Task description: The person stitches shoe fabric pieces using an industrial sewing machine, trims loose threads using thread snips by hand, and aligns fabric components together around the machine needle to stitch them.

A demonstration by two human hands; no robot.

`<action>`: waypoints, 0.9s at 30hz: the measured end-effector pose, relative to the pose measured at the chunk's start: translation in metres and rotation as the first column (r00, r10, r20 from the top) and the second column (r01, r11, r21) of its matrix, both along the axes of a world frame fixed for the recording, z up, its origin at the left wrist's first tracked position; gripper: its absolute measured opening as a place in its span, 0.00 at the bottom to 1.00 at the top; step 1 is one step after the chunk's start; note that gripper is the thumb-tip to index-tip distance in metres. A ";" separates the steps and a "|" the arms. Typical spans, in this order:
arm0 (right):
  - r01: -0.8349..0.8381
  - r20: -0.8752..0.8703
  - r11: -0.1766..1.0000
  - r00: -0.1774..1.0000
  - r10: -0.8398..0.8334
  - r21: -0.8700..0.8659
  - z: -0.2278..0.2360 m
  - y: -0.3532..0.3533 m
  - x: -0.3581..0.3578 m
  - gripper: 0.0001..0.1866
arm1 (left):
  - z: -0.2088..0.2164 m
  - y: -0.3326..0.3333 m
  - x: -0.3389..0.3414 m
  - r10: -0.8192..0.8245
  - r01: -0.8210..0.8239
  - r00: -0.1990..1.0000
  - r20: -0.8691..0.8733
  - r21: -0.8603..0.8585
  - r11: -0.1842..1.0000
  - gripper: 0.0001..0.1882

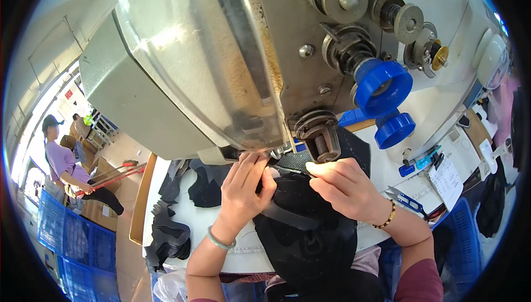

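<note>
Mesh [293, 161] under the machine [332, 36], both hands at its edges

The dark mesh lies beneath the head of the machine, close to the presser area, with the black cloth [310, 219] spread just below it toward the person. The right hand [344, 188] has its thumb and forefinger pinched together on the right end of the mesh, the other fingers curled in. The left hand [248, 186] is at the left end, fingers bunched and bent, thumb a little apart from them; its tips are close under the machine, and I cannot tell whether they grip anything. A pale bangle [221, 239] circles the left wrist, a beaded bracelet [388, 213] the right.

On the white desk [202, 225], well to the left of the cloth, black pieces [168, 230] lie in an overlapping pile. A ruler strip [243, 251] runs near the front edge. To the right are snips [408, 201] with blue handles and a sheet of paper [445, 180]. Two blue knobs [387, 89] stick out from the machine.

Far left, a person in a lilac top [67, 158] stands near blue crates [65, 227], one hand at a red strap [113, 182]
</note>
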State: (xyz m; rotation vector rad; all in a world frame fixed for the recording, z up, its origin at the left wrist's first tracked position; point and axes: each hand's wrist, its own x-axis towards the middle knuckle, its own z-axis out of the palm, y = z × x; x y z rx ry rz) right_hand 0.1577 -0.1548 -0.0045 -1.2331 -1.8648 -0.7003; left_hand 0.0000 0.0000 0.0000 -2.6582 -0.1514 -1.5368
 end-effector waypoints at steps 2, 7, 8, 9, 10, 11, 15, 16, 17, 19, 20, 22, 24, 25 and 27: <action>0.010 -0.021 1.000 1.000 -0.009 0.026 -0.001 -0.001 0.003 0.13 | 0.001 -0.003 0.002 -0.016 0.013 1.000 -0.016 -0.138 0.990 0.08; 0.045 0.018 0.998 0.999 -0.046 0.047 -0.002 0.006 0.005 0.11 | 0.006 0.001 -0.001 -0.004 0.000 1.000 -0.024 -0.152 0.988 0.07; 0.060 0.019 0.997 0.998 -0.061 0.045 -0.002 0.007 0.005 0.11 | 0.005 0.001 0.000 0.001 -0.004 1.000 -0.016 -0.150 0.989 0.07; 0.064 0.020 0.997 0.998 -0.065 0.043 -0.001 0.006 0.005 0.11 | 0.005 0.002 0.000 -0.003 0.001 1.000 -0.015 -0.152 0.988 0.07; 0.045 -0.006 0.998 0.999 -0.045 0.041 0.000 0.006 0.004 0.12 | 0.004 0.005 0.000 0.001 -0.001 1.000 -0.002 -0.104 0.995 0.09; 0.027 -0.032 0.999 0.999 -0.025 0.039 0.000 0.005 0.003 0.12 | 0.004 0.006 0.000 0.004 -0.003 1.000 0.011 -0.055 0.998 0.13; 0.059 0.013 0.994 0.998 -0.061 0.096 -0.006 0.004 0.003 0.10 | 0.003 0.005 -0.001 -0.026 0.026 1.000 0.014 -0.020 0.999 0.13; 0.050 0.009 0.995 0.999 -0.051 0.090 -0.007 0.004 0.003 0.10 | 0.001 0.004 -0.001 -0.020 0.020 1.000 0.010 -0.020 1.000 0.13; 0.040 0.003 0.996 0.999 -0.041 0.084 -0.007 0.003 0.004 0.10 | 0.002 0.004 -0.001 -0.024 0.024 1.000 0.009 -0.020 1.000 0.13; 0.048 0.001 0.995 0.999 -0.048 0.087 -0.006 0.002 0.003 0.10 | 0.002 0.001 -0.001 -0.021 0.021 1.000 0.002 -0.023 1.000 0.13; 0.050 0.002 0.995 0.999 -0.050 0.091 -0.006 0.002 0.003 0.10 | 0.002 0.001 -0.001 -0.026 0.026 1.000 -0.003 -0.026 0.999 0.13; 0.056 -0.004 0.994 0.998 -0.056 0.094 -0.007 0.003 0.003 0.11 | 0.001 0.002 -0.002 -0.024 0.024 1.000 -0.004 -0.026 0.999 0.13; 0.061 -0.006 0.994 0.998 -0.061 0.096 -0.007 0.006 0.004 0.12 | 0.005 0.002 -0.004 -0.014 0.013 0.999 -0.032 -0.040 0.999 0.13; 0.071 -0.018 0.991 0.997 -0.069 0.109 -0.007 0.008 0.005 0.13 | 0.006 0.002 -0.004 -0.003 0.000 0.998 -0.056 -0.051 0.999 0.12; 0.082 -0.030 0.989 0.996 -0.079 0.122 -0.006 0.010 0.005 0.14 | 0.010 0.004 -0.002 -0.017 0.015 1.000 -0.018 -0.099 0.995 0.09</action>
